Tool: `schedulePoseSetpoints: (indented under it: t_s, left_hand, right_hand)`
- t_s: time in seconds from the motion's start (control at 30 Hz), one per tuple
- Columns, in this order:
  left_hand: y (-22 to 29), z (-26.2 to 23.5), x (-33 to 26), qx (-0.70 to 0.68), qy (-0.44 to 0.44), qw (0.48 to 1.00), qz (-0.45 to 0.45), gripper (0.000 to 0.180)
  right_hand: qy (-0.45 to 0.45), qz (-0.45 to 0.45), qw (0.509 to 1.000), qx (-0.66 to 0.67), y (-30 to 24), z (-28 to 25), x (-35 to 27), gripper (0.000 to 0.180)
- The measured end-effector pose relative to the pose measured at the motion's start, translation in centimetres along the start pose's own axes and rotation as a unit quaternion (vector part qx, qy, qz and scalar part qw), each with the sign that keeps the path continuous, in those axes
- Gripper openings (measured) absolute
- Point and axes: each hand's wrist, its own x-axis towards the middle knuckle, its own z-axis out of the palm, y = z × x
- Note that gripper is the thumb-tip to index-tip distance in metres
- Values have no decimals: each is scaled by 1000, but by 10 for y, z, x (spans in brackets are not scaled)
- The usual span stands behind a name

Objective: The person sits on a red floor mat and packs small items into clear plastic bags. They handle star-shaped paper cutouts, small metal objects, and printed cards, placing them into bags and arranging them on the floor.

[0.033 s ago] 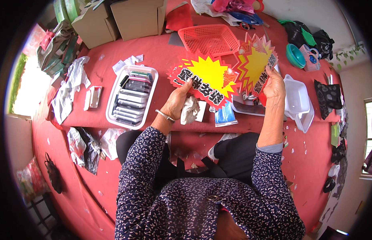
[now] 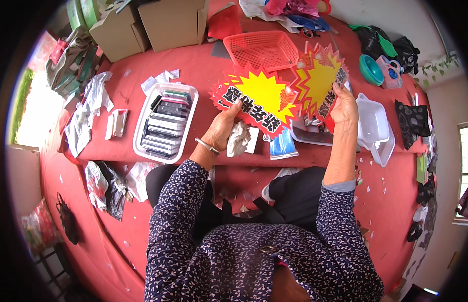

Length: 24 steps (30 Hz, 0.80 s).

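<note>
My left hand (image 2: 223,128) is closed on the lower left edge of a starburst-shaped price card (image 2: 264,93), yellow with a red jagged border and black lettering. Several layered edges suggest a stack. In my right hand (image 2: 346,108), pinched at the right edge, are more such starburst cards (image 2: 320,83), held upright and tilted. The two sets are side by side, their edges close together. Beside my left hand lies a crumpled greyish cloth or paper (image 2: 238,140). A blue packet (image 2: 283,145) rests under the left cards' lower tip.
A white tub (image 2: 137,136) of flat cases stands left on the red cloth (image 2: 110,171). Behind the cards sits a red plastic basket (image 2: 261,35). White containers (image 2: 373,118) and a teal bowl (image 2: 371,70) are at right. Cardboard boxes (image 2: 174,22) stand at the back.
</note>
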Motion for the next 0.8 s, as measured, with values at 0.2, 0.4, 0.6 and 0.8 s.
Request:
schedulePoseSetpoints:
  t_s: [0.2, 0.4, 0.6, 0.8]
  left_hand:
    - [-4, 2, -1, 107, 2, 994, 11, 34]
    - [-1, 11, -4, 124, 3, 992, 12, 28]
    - [-3, 12, -6, 150, -4, 989, 13, 30]
    - [-12, 13, 2, 183, -13, 982, 50, 31]
  right_hand:
    - [-7, -70, 996, -51, -10, -1, 0, 28]
    - [-61, -93, 989, -99, -5, 17, -12, 23]
    - [-98, -113, 971, -184, -1, 30, -19, 18]
    - [-134, -136, 922, -338, 14, 41, -26, 12]
